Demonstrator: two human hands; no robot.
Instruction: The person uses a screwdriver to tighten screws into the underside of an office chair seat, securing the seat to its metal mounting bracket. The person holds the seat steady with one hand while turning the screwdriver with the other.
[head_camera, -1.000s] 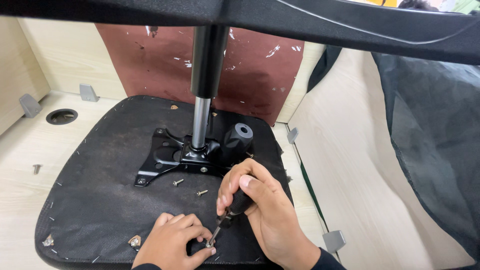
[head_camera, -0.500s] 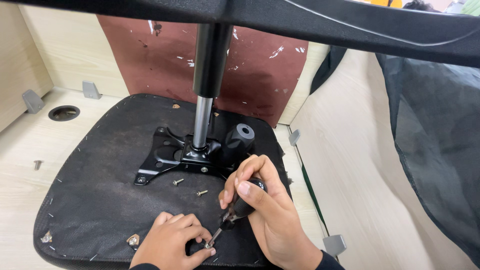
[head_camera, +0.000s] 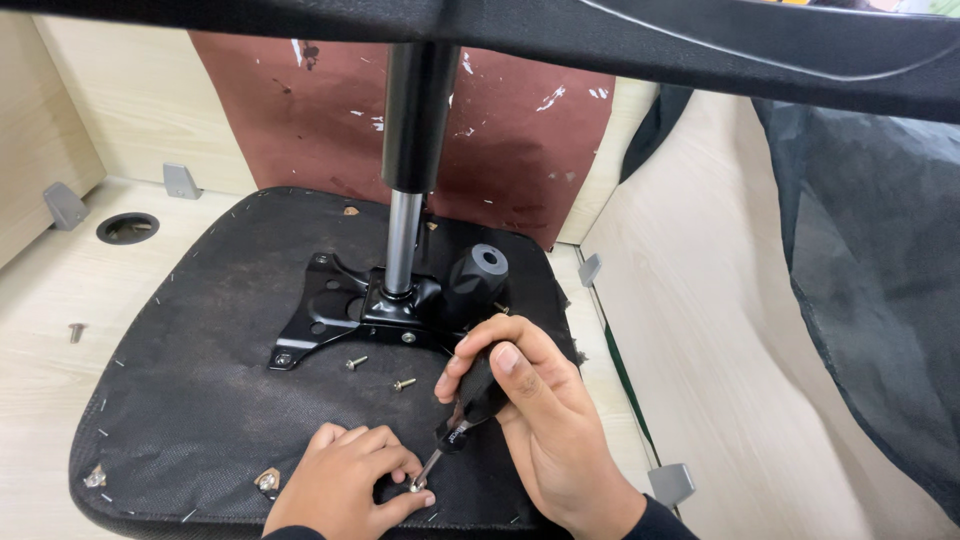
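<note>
The right hand (head_camera: 545, 420) is closed around a black screwdriver (head_camera: 470, 400), its tip on a screw (head_camera: 417, 487) pinched by the left hand (head_camera: 345, 480) on the chair seat underside (head_camera: 200, 380); hardly changed since earlier.

Black-handled screwdriver (head_camera: 470, 400) tilted, tip on screw (head_camera: 417, 486), seat underside (head_camera: 200, 400).

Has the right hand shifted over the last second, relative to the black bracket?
No. The right hand still grips the screwdriver just below the black bracket, its tip at the screw by the left hand.
</note>
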